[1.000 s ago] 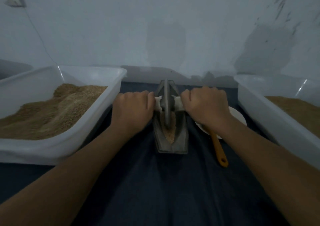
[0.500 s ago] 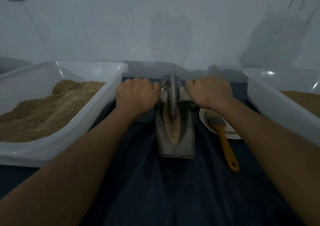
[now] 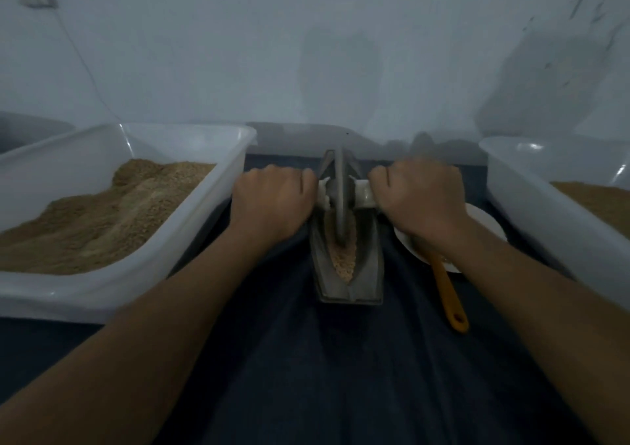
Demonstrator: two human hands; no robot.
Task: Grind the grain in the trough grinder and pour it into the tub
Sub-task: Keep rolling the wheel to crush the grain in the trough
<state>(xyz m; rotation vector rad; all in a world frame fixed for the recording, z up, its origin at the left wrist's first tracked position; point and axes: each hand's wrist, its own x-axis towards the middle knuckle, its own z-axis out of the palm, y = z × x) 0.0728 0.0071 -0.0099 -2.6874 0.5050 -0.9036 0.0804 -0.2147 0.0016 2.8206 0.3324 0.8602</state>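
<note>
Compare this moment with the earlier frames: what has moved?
Both the left hand and right hand, gripping the axle, rolled the grinding wheel away along the trough, then partway back. Grips unchanged; tubs, plate and brush stayed put.

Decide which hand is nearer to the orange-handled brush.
The right hand. It grips the grinder's axle on the side where the orange-handled brush lies, and its wrist passes over the brush's head. The left hand grips the opposite end of the axle, beyond the grinding wheel.
</note>
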